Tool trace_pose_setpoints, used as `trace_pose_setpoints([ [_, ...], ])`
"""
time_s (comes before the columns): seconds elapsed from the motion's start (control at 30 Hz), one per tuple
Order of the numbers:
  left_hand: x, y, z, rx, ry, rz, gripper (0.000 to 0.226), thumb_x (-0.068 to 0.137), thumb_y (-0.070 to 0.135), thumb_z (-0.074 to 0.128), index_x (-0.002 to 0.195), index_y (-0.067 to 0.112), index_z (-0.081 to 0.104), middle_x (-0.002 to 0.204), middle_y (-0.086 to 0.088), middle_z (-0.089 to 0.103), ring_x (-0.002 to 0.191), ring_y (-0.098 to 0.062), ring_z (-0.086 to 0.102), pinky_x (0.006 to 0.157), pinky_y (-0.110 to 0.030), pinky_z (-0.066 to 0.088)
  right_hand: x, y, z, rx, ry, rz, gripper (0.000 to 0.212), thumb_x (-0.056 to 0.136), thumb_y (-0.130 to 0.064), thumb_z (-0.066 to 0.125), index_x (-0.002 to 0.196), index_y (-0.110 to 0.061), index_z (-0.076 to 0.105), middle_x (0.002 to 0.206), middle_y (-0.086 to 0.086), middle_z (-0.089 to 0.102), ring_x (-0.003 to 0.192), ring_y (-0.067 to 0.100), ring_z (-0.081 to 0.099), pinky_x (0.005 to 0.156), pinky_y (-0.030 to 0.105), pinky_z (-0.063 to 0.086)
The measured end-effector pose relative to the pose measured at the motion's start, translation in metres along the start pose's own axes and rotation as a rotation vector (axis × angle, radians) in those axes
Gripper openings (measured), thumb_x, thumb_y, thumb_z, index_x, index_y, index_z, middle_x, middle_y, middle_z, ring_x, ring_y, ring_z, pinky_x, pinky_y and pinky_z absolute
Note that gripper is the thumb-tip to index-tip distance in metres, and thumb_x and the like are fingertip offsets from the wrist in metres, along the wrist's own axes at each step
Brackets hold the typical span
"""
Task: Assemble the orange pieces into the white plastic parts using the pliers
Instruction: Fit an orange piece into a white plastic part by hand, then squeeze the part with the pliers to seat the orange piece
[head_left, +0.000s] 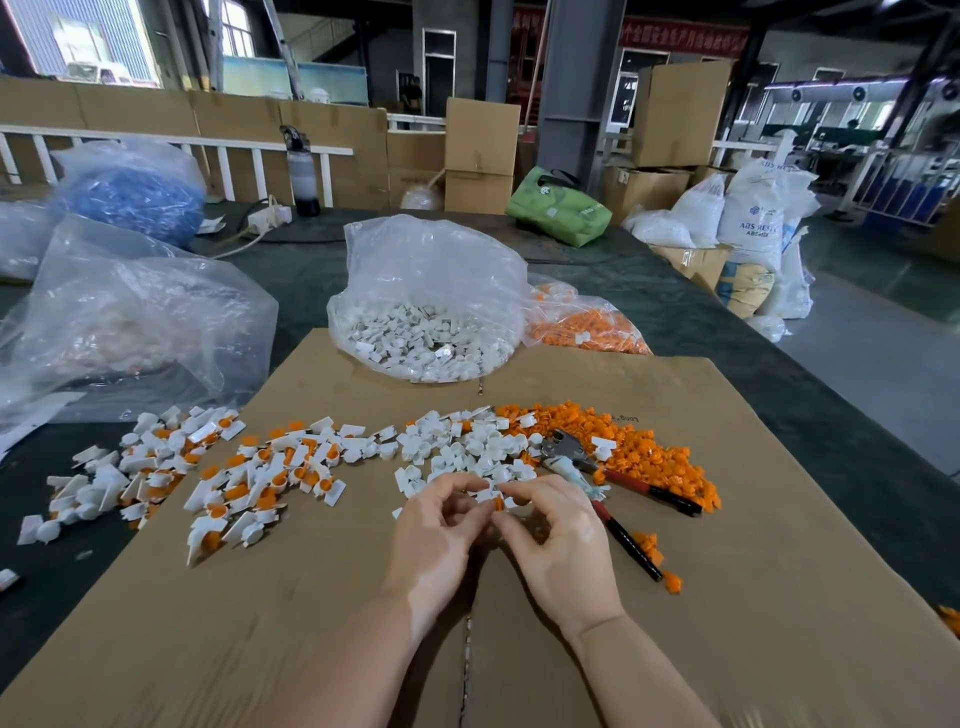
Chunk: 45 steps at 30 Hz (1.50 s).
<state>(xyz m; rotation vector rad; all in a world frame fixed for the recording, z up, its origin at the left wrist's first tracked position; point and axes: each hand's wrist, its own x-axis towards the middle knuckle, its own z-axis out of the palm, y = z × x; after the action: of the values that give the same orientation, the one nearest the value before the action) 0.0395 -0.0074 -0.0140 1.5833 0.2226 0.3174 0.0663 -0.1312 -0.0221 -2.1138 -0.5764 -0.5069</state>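
My left hand (439, 525) and my right hand (558, 530) meet over the cardboard sheet (311, 623). The left pinches a white plastic part (485, 491). The right pinches a small orange piece (498, 503) against it. Loose white parts (462, 449) lie just beyond my fingers, and a pile of orange pieces (623, 441) spreads to the right. The pliers (597, 478), with red and black handles, lie on the cardboard right of my right hand, untouched. Assembled white-and-orange parts (249, 478) lie scattered to the left.
An open clear bag of white parts (431, 312) stands at the cardboard's far edge, with a bag of orange pieces (587, 325) beside it. Large clear bags (130, 317) sit at the left. A few orange pieces (654, 556) lie by the plier handles.
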Motion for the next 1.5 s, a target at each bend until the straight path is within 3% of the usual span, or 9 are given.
trace_pose_setpoints([
  [0.3, 0.003, 0.001, 0.003, -0.033, -0.003, -0.051, 0.013, 0.087, -0.001, 0.062, 0.096, 0.007, 0.061, 0.072, -0.017, 0.054, 0.049, -0.003, 0.058, 0.049, -0.010, 0.044, 0.015, 0.019, -0.030, -0.303, 0.069, 0.103, 0.034, 0.082, -0.028, 0.070, 0.113, -0.015, 0.064, 0.109, -0.001, 0.061, 0.106, 0.020, 0.051, 0.090, 0.029, 0.030],
  [0.43, 0.003, 0.000, 0.002, 0.006, 0.000, -0.039, 0.013, 0.087, 0.003, 0.062, 0.097, 0.012, 0.062, 0.074, -0.013, 0.058, 0.054, -0.002, 0.060, 0.051, -0.010, 0.045, 0.020, 0.031, -0.038, -0.711, -0.062, 0.398, 0.049, 0.091, -0.045, 0.049, 0.132, -0.020, 0.044, 0.129, 0.001, 0.047, 0.121, 0.022, 0.040, 0.103, 0.037, 0.025],
  [0.57, 0.002, 0.000, 0.001, 0.012, 0.007, -0.045, 0.014, 0.087, 0.005, 0.064, 0.094, 0.017, 0.063, 0.074, -0.010, 0.058, 0.056, -0.002, 0.061, 0.054, -0.010, 0.046, 0.026, 0.037, -0.042, -0.869, -0.228, 0.569, 0.055, 0.088, -0.059, 0.038, 0.126, -0.019, 0.043, 0.130, 0.002, 0.044, 0.125, 0.023, 0.037, 0.111, 0.050, 0.016],
  [0.73, 0.003, -0.001, 0.000, 0.030, 0.005, -0.036, 0.014, 0.086, 0.007, 0.064, 0.095, 0.018, 0.063, 0.074, -0.009, 0.060, 0.058, -0.001, 0.061, 0.056, -0.009, 0.047, 0.027, 0.036, -0.041, -0.923, -0.279, 0.531, 0.051, 0.089, -0.059, 0.036, 0.118, -0.020, 0.049, 0.127, 0.002, 0.043, 0.123, 0.024, 0.035, 0.110, 0.057, 0.012],
  [0.93, 0.003, -0.002, 0.000, 0.033, 0.004, -0.055, 0.014, 0.086, 0.007, 0.064, 0.096, 0.017, 0.064, 0.073, -0.007, 0.060, 0.060, -0.002, 0.062, 0.058, -0.012, 0.048, 0.028, 0.032, -0.042, -0.905, -0.292, 0.503, 0.043, 0.089, -0.054, 0.038, 0.110, -0.017, 0.044, 0.119, 0.002, 0.048, 0.116, 0.023, 0.043, 0.108, 0.050, 0.021],
  [1.13, 0.006, 0.001, 0.000, -0.001, 0.011, -0.102, 0.014, 0.086, 0.010, 0.066, 0.098, 0.015, 0.063, 0.069, -0.003, 0.062, 0.058, -0.004, 0.062, 0.056, -0.013, 0.047, 0.034, 0.017, -0.044, -0.857, -0.290, 0.377, 0.035, 0.096, -0.043, 0.032, 0.112, -0.015, 0.045, 0.114, 0.005, 0.050, 0.105, 0.025, 0.046, 0.085, 0.033, 0.040],
  [1.23, 0.009, 0.007, -0.001, -0.121, 0.017, -0.151, 0.017, 0.084, 0.008, 0.067, 0.100, 0.009, 0.061, 0.065, -0.007, 0.062, 0.053, -0.009, 0.056, 0.049, -0.016, 0.044, 0.045, 0.003, -0.054, -0.595, -0.338, 0.405, 0.031, 0.097, -0.038, 0.035, 0.104, -0.011, 0.049, 0.104, 0.009, 0.053, 0.100, 0.030, 0.050, 0.077, 0.035, 0.038],
  [1.37, 0.017, 0.020, -0.001, -0.236, 0.048, -0.180, 0.019, 0.083, 0.005, 0.068, 0.100, 0.008, 0.061, 0.068, -0.007, 0.063, 0.056, -0.011, 0.055, 0.052, -0.019, 0.044, 0.060, -0.025, -0.071, -0.081, -0.514, 0.506, 0.032, 0.097, -0.029, 0.037, 0.073, -0.009, 0.040, 0.065, 0.004, 0.042, 0.058, 0.018, 0.038, 0.056, 0.032, 0.027],
  [1.5, 0.027, 0.029, -0.001, -0.276, 0.080, -0.204, 0.018, 0.083, 0.004, 0.068, 0.100, 0.008, 0.062, 0.067, -0.007, 0.063, 0.057, -0.014, 0.054, 0.054, -0.022, 0.044, 0.059, -0.041, -0.075, 0.048, -0.676, 0.567, 0.031, 0.095, -0.034, 0.037, 0.073, -0.013, 0.045, 0.064, 0.006, 0.044, 0.052, 0.014, 0.040, 0.056, 0.029, 0.028],
])
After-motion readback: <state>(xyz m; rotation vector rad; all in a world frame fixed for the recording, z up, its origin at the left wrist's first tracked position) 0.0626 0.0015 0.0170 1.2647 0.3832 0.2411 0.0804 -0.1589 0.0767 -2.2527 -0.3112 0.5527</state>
